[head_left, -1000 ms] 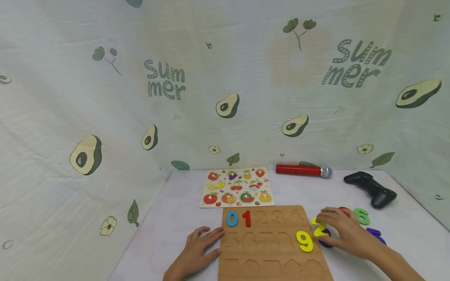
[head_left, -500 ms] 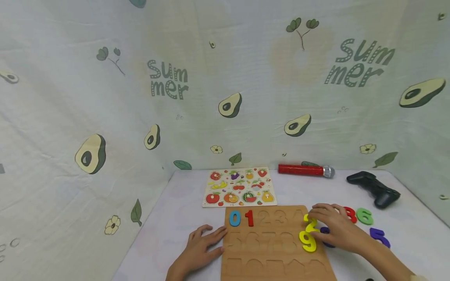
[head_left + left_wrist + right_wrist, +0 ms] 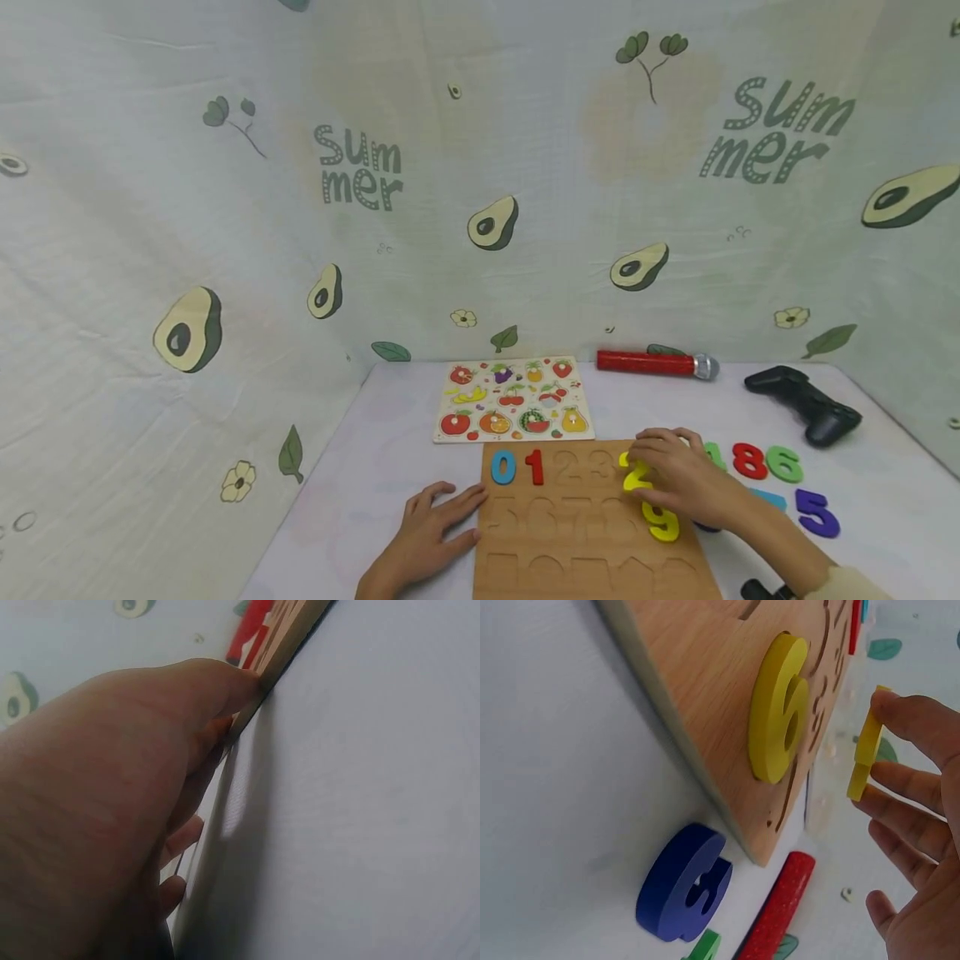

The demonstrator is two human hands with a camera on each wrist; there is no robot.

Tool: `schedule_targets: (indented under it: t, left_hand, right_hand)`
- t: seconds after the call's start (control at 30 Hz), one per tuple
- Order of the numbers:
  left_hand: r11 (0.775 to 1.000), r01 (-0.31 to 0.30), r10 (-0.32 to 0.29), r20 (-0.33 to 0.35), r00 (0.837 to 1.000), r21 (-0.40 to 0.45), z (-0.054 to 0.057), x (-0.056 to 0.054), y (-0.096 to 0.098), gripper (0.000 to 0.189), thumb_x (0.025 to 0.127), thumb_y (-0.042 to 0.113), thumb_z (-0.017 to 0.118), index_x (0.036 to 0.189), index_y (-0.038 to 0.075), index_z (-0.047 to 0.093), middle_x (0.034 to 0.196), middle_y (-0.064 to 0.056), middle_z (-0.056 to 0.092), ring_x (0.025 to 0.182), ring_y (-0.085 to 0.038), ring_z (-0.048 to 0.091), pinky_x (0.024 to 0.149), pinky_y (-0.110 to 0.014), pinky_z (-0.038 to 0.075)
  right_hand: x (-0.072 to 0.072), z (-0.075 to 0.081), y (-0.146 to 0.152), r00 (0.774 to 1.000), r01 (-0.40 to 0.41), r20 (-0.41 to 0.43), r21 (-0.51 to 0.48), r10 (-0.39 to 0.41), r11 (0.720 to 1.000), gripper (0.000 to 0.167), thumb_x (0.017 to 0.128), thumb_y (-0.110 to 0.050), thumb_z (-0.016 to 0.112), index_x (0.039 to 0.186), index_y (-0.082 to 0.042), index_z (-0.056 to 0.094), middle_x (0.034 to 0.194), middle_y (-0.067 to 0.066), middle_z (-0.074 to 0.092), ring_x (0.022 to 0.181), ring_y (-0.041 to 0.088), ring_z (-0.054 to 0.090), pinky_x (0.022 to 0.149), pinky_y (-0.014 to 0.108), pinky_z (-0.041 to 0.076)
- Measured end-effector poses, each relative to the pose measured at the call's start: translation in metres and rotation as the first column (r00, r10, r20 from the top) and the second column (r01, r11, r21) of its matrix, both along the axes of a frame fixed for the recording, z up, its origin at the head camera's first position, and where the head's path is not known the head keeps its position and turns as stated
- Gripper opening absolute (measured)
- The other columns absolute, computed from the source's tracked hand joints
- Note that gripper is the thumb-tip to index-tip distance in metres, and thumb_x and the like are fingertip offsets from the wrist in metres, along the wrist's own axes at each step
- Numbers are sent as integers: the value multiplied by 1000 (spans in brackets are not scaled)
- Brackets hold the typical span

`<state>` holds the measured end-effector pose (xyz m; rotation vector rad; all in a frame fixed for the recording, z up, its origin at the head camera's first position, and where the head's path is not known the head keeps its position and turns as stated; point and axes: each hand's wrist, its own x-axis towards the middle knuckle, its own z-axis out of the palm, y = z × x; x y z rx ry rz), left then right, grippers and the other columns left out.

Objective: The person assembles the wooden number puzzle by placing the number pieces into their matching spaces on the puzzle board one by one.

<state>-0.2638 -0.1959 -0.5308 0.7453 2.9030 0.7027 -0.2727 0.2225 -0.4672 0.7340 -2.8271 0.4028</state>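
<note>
In the head view, my right hand (image 3: pixel 686 475) pinches a yellow number 2 (image 3: pixel 636 477) between thumb and fingers, over the right part of a wooden number board (image 3: pixel 555 533). The right wrist view shows this yellow piece (image 3: pixel 868 746) edge-on, raised off the board. A yellow 9 (image 3: pixel 662 523) lies on the board just below that hand. A blue 0 (image 3: pixel 503 467) and a red 1 (image 3: pixel 535 467) sit in the top row beside vacant number outlines. My left hand (image 3: pixel 431 537) rests with spread fingers against the board's left edge; its thumb (image 3: pixel 225 686) touches the side.
Right of the board lie a red 8 (image 3: pixel 750 461), a green 6 (image 3: pixel 784 464), a purple 5 (image 3: pixel 817 512) and a dark blue number (image 3: pixel 679 881). Behind stand a fruit puzzle (image 3: pixel 513 400), a red microphone (image 3: pixel 652 363) and a black game controller (image 3: pixel 806 404).
My right hand has carried the yellow 2 leftward from beside the board to over it, uncovering more loose numbers on the right. The left hand has stayed at the board's edge.
</note>
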Motion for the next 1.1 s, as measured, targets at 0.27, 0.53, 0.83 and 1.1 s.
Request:
schedule_targets:
  t: [0.27,0.53,0.83,1.1]
  left_hand:
    - [1000,-10,10,-1,1000,-6,1,0,0,55,98,60,50,148,39,49,153,23,41,136,-28,32,103,-62,22]
    - [1000,-8,8,6,1000,-6,3,1,1,54,98,59,50,149,38,48,153,21,41,136,-29,31,103,-63,22]
    - [1000,-5,5,6,1000,-2,2,3,3,54,99,58,50,149,37,48,153,20,41,136,-29,32,103,-63,22]
    - [1000,-1,1,-7,1000,-7,0,3,2,55,99,59,49,149,38,48,153,21,41,136,-29,32,101,-63,24]
  right_hand:
    - [-9,2,-15,998,-54,-22,7,54,999,39,83,-48,79,111,-21,73,118,-1,68,123,32,51,99,68,29]
    - [-17,1,-28,995,-97,-12,-19,97,995,39,84,-50,77,109,-21,72,117,-2,68,122,31,51,99,67,26]
    - [-24,-3,-43,992,-128,-13,-8,128,992,41,83,-45,81,110,-15,73,114,-1,70,122,31,52,99,66,27]
    - [-29,-5,-51,992,-128,11,-4,128,992,39,83,-45,80,110,-18,74,115,-1,69,121,30,52,100,67,29]
